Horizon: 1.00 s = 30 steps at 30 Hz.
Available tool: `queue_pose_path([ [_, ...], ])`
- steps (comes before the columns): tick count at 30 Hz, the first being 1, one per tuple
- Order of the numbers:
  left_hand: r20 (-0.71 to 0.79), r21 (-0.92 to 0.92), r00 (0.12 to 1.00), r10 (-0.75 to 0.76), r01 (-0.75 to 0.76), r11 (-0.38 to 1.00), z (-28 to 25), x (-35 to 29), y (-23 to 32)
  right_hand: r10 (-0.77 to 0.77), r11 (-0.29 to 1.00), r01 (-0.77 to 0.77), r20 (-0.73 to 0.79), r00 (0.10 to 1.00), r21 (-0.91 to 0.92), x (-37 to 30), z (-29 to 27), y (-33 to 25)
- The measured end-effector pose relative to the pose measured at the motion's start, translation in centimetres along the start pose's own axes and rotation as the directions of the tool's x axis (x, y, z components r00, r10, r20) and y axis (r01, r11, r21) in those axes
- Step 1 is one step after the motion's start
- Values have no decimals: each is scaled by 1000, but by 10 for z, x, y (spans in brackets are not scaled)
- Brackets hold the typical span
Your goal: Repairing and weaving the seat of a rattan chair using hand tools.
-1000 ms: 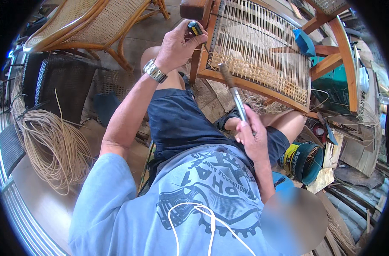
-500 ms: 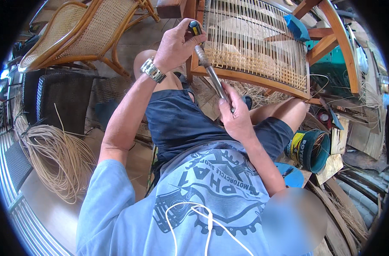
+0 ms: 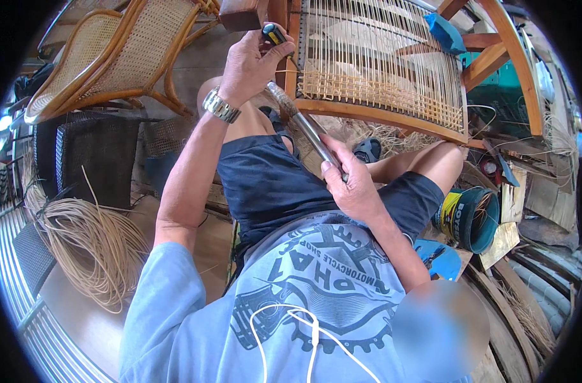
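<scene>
My left hand (image 3: 249, 64), with a metal wristwatch, is closed around a small tool with a black and yellow handle (image 3: 273, 33). It holds the tool against the side rail of a wooden chair frame (image 3: 374, 115) strung with cane strands. My right hand (image 3: 351, 188) grips the lower end of a long metal tool (image 3: 307, 127). This tool slants up and left, and its top end is close to the frame's corner, just below my left hand. The chair's half-woven cane panel (image 3: 380, 70) lies in front of my knees.
A loose coil of cane (image 3: 90, 246) lies on the floor at the left. Finished cane chairs (image 3: 105, 54) stand at the upper left. A teal bucket (image 3: 473, 217) sits beside my right leg, and wood scraps and cane pile up at the right.
My right hand has swung the metal tool up and left, from beside my right knee to the frame's corner under my left hand. My left hand has stayed on the small tool.
</scene>
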<state>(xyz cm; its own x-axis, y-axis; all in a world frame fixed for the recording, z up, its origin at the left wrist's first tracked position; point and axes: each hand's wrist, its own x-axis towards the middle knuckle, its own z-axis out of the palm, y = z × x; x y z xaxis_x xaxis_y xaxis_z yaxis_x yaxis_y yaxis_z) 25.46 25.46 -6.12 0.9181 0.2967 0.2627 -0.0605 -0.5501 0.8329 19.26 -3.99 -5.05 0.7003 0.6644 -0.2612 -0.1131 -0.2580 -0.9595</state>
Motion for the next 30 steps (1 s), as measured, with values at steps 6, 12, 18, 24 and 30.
queue_pose_path([
  [6, 9, -107, 992, 130, -128, 986, 5, -10, 8, -42, 998, 44, 51, 998, -41, -16, 2, 5],
  [12, -20, -137, 995, 94, -96, 986, -1, -28, 19, 85, 996, -86, 87, 993, 11, -38, -6, -5],
  [18, -3, -209, 998, 56, -55, 976, 3, -33, 19, 38, 999, -41, 95, 995, 26, -34, -2, -2],
  [24, -62, -199, 992, 111, -121, 972, 8, -33, 13, 68, 996, -74, 108, 992, 50, -28, -4, 0],
  [30, -50, -179, 991, 121, -128, 975, 8, -31, 16, -114, 990, 118, 54, 992, -77, -11, -10, 11],
])
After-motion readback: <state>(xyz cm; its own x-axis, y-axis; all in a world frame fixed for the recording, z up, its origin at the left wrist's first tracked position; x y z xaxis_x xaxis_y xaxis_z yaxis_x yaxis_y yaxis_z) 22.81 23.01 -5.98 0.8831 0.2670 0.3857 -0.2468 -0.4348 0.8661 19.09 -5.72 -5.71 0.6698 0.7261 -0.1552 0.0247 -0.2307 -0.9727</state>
